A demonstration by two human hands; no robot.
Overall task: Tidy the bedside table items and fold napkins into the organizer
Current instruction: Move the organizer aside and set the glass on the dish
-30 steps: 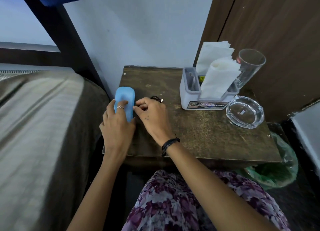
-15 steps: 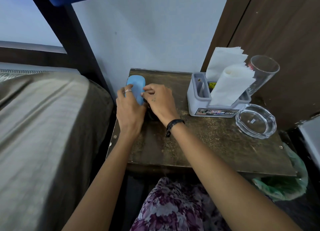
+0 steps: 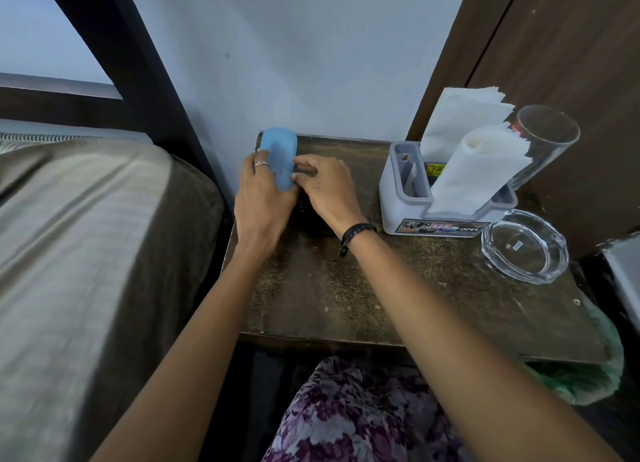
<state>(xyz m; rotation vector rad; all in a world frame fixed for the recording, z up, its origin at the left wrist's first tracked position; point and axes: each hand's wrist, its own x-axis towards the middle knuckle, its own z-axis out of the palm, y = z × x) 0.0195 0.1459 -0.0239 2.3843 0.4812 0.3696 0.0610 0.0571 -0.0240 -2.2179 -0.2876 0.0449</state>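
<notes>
A light blue oblong case [image 3: 280, 150] lies at the far left corner of the dark wooden bedside table [image 3: 381, 299], against the wall. My left hand [image 3: 261, 198] rests on its left side with fingers laid along it. My right hand [image 3: 323, 188] touches the case's right edge with curled fingertips; something dark lies under this hand, mostly hidden. A grey organizer [image 3: 412, 198] stands at the back right and holds white folded napkins [image 3: 474, 164].
A tall clear glass [image 3: 543, 143] stands behind the organizer. A glass ashtray [image 3: 524, 250] sits at the table's right. A bed with a grey-brown cover [image 3: 86, 254] is on the left. A green bag [image 3: 588, 375] hangs beyond the table's right front corner.
Both hands have slid the blue case away from me, from the table's left middle to the far left corner by the wall. The black cable seen earlier is now hidden.
</notes>
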